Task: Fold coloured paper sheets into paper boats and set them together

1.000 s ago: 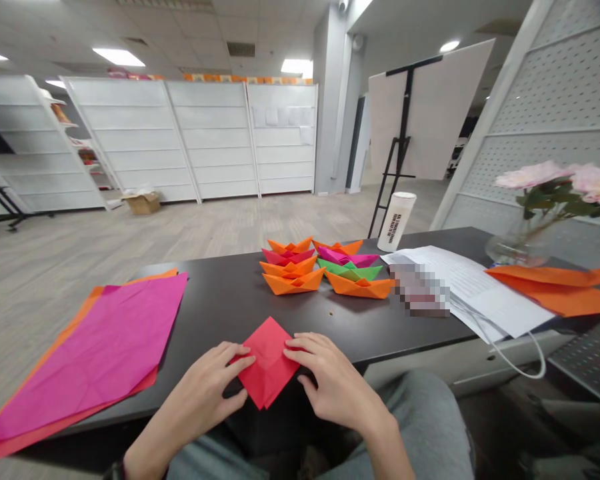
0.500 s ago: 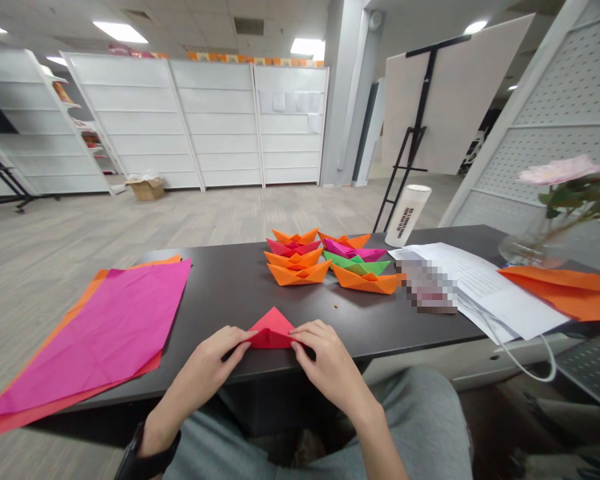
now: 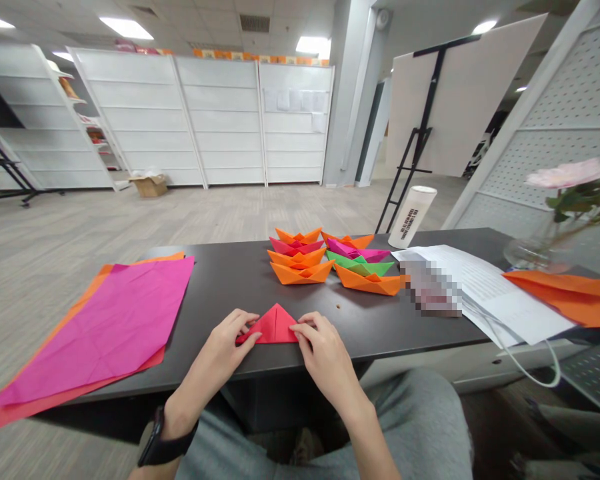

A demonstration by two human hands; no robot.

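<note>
A red folded paper (image 3: 276, 325), now a triangle with a crease down its middle, lies at the front edge of the dark table (image 3: 220, 280). My left hand (image 3: 234, 337) pinches its left corner between thumb and fingers. At the right corner, my right hand (image 3: 317, 337) grips the paper the same way, thumb below and fingers above. Beyond the triangle stand two rows of folded paper boats; the nearest are an orange boat (image 3: 301, 273) on the left and another orange boat (image 3: 369, 283) on the right, with a green boat (image 3: 360, 265) behind it.
Pink sheets (image 3: 115, 320) over orange and red ones overhang the table's left edge. To the right lie printed papers (image 3: 460, 273), a white cable (image 3: 523, 377), a blurred-out item (image 3: 433, 293) and orange paper (image 3: 570, 293). A white canister (image 3: 413, 217) and a flower vase (image 3: 535, 250) stand behind.
The paper's lower part, folded up in a dark flap before, now lies flat, showing a plain triangle with a centre crease. Both hands still hold its corners, the left with fingers more curled.
</note>
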